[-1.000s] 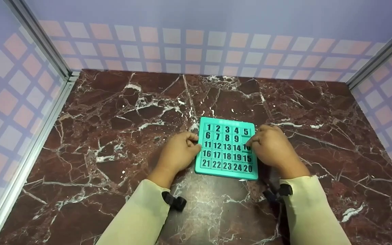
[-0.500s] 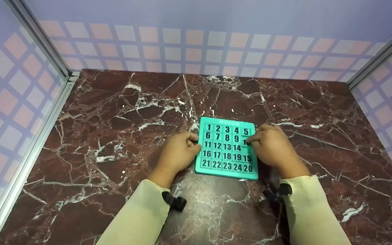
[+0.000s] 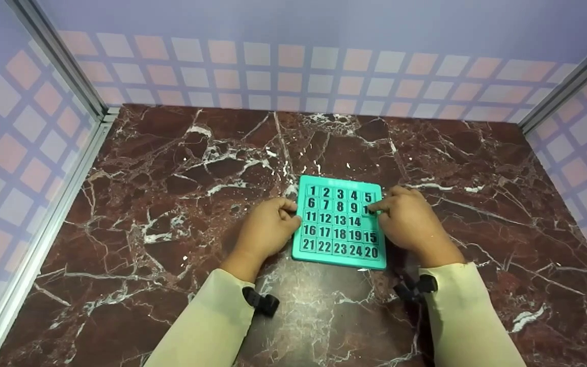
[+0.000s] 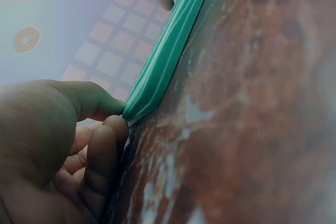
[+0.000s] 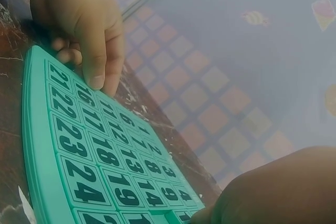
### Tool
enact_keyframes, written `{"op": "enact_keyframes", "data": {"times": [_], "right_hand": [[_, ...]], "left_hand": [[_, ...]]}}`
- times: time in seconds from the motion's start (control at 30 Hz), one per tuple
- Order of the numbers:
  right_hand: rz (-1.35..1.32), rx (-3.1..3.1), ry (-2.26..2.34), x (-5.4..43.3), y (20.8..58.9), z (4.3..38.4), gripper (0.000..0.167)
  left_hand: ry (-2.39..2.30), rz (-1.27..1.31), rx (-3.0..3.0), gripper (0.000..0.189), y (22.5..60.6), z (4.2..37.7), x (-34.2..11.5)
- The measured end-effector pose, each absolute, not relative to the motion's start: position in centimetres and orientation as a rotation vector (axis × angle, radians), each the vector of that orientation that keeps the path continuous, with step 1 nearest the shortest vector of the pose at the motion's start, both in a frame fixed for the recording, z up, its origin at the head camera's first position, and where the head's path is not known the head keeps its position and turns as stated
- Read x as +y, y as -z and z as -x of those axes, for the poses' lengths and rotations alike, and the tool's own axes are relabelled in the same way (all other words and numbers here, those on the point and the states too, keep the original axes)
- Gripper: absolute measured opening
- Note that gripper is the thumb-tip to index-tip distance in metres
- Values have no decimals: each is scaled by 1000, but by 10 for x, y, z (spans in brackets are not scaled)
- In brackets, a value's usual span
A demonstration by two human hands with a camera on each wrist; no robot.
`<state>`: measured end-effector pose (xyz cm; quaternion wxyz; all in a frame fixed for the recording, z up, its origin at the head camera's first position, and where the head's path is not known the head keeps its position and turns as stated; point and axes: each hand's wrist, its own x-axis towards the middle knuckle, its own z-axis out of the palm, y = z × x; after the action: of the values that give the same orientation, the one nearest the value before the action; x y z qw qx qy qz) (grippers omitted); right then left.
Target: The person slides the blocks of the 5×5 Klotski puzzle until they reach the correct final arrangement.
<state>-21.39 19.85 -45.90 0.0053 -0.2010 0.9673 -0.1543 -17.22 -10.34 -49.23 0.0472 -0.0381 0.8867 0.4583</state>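
Note:
A turquoise number slide puzzle (image 3: 339,262) lies flat on the marble-patterned table. My left hand (image 3: 268,227) holds its left edge; in the left wrist view the thumb and a fingertip pinch the green rim (image 4: 152,82). From the right side, my right hand (image 3: 409,219) reaches over the frame, a finger pressing on the 10 tile (image 3: 367,209) below the 5. That finger partly covers the tile. The vacant slot (image 3: 369,223) sits between the 10 and 15 tiles. In the right wrist view the right hand (image 5: 283,192) hides that corner of the board.
Dark red marbled table (image 3: 171,285) spreads all round the puzzle, with small white specks behind it. A lilac wall with pink and white squares (image 3: 293,56) closes the back, and side panels with metal posts (image 3: 56,56) stand left and right. Black cameras (image 3: 268,304) are strapped to the wrists.
The 10 tile has slid away from me, from beside 14 to beside 9, under my right finger. The vacant slot is now beside 14. My left hand has stayed in place.

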Motion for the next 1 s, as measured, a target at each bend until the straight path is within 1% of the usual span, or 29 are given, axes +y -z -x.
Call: {"op": "enact_keyframes", "data": {"times": [0.23,0.33,0.53,0.8,1.0], "right_hand": [[580,2964,572,200,453,213,39],[608,2942,580,201,449,211,39],[720,2875,562,203,441,206,34],[697,2790,517,202,434,198,29],[705,2755,488,201,432,195,28]], "left_hand": [[-1407,113,2710,27,493,172,-104],[-1411,107,2710,27,493,173,-104],[-1416,113,2701,27,494,173,-104],[-1402,119,2702,28,494,173,-104],[-1396,125,2705,28,495,173,-104]]}}
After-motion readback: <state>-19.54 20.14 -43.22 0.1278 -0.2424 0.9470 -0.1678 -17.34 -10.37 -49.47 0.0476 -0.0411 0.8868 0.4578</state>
